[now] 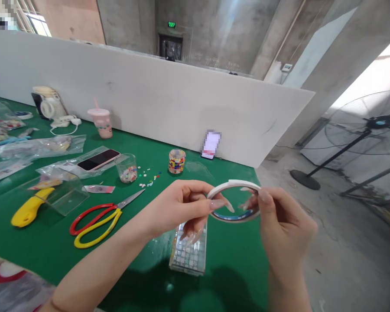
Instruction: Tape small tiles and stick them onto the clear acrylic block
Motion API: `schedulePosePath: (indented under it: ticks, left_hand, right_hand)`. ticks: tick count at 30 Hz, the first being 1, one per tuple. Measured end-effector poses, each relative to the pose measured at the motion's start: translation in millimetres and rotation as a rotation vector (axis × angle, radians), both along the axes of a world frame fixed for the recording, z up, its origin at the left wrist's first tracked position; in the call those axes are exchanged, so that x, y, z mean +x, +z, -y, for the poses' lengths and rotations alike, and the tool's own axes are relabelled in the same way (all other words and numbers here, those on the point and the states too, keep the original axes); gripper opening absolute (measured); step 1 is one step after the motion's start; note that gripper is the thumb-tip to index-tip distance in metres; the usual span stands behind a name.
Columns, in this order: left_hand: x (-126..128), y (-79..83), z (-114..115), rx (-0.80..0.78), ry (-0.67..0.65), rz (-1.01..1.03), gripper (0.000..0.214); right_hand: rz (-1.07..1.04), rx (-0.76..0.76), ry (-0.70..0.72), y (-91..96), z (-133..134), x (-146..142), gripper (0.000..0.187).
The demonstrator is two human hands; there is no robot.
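A narrow white roll of tape (235, 183), with blue on its inside, is held up over the table between both hands. My left hand (185, 203) pinches the roll's left side between thumb and fingers. On its right side, my right hand (282, 221) grips the rim with the thumb in front and fingertips behind. Beneath my left hand lies a clear rectangular box (189, 258) with rows of pale square tiles, its upper part hidden by my fingers. Farther back stands a clear round jar (177, 162) banded with colourful tiles.
Scissors (100, 221) with red and yellow handles lie left, near a yellow-handled tool (32, 208) and a clear box (68, 195). A cup of tiles (127, 169), loose tiles, a dark phone (99, 160), a pink cup (101, 123) and a propped phone (211, 145) stand behind.
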State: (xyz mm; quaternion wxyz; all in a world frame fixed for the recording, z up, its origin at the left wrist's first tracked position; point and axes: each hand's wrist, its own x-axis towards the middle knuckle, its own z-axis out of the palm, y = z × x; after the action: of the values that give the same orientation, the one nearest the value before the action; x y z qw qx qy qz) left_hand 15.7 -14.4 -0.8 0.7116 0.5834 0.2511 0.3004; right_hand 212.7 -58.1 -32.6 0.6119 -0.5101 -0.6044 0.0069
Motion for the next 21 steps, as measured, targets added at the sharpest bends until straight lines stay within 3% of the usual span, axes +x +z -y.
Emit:
schedulePosePath:
  ticks: [4,9,10,12,16,21]
  left_hand:
    - [-3.8,-0.3,-5.2,0.047,0.029,-0.059,0.012]
    - [-2.9,-3.5,-9.2,0.289,0.130,-0.321,0.019]
    - [-2.8,-3.8,-9.9,0.318,0.139,-0.363,0.024]
    - [-3.2,-3.7,-11.4,0.313,0.130,-0.375,0.030]
    - [-5.9,-2.3,-13.0,0.230,0.094,-0.276,0.026]
    - [-6.6,-2.1,-14.1,0.280,0.101,-0.321,0.025]
  right_hand:
    - [0.106,0.011,-0.023,0.2,2.4,-0.6,0.020]
    - [0.011,0.101,-0.070,-5.4,1.7,-8.4,0.008]
    - [-0.014,0.103,-0.065,-6.5,1.3,-8.2,0.012]
    - [-0.041,0.068,-0.028,-7.4,0.7,-4.8,0.020]
    - [0.033,-0.008,0.031,-3.9,-0.5,7.9,0.015]
    - [-0.052,-0.091,0.082,-1.4,1.3,9.0,0.014]
